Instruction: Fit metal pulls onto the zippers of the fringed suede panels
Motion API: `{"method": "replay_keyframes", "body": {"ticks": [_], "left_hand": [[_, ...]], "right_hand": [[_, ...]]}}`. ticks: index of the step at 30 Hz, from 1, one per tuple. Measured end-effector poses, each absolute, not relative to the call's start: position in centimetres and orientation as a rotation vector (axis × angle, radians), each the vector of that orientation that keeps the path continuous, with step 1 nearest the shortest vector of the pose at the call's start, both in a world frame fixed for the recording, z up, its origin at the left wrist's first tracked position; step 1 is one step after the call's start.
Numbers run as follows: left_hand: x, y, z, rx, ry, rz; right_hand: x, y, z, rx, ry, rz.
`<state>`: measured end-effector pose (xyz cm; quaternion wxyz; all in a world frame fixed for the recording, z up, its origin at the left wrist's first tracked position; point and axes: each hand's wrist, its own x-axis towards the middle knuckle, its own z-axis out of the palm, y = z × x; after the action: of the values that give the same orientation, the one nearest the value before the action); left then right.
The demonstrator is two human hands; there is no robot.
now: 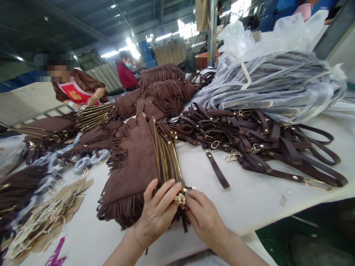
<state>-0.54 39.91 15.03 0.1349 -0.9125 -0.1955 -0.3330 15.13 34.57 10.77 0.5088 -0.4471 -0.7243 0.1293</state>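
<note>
A stack of brown fringed bags (133, 162) lies in front of me, its gold zippers (168, 155) lined up along the right side. My left hand (161, 207) is closed over the near corner of the stack, fingers against a cluster of gold metal clasps (181, 197). From the right, my right hand (202, 214) pinches at the same cluster, thumb and fingers together on a clasp. The fingertips hide part of the metal. Dark brown wrist straps (217, 170) with gold hooks lie on the table to the right.
Plastic-wrapped straps (277, 85) are heaped at the back right. More fringed bags (166, 88) are piled behind. Tags with cream strings (41, 218) lie at the left on the white table (235, 207). A person in a red apron (74, 92) works across the table.
</note>
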Motion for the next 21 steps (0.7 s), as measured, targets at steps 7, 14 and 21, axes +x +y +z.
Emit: {"method": "replay_keyframes", "body": {"ticks": [7,14,21], "left_hand": [[-0.3,40.2,15.1,-2.654,-0.562,-0.949],[-0.4,39.9,15.3,-2.634,-0.581,-0.952],[-0.4,40.1,15.2,-2.639,-0.589,-0.964]], "right_hand": [[15.8,35.0,10.7,-1.095,-1.976,0.033],[15.5,34.8,10.9,-1.096,-1.823,0.169],[14.7,33.2,10.0,-1.055,-1.69,0.457]]}}
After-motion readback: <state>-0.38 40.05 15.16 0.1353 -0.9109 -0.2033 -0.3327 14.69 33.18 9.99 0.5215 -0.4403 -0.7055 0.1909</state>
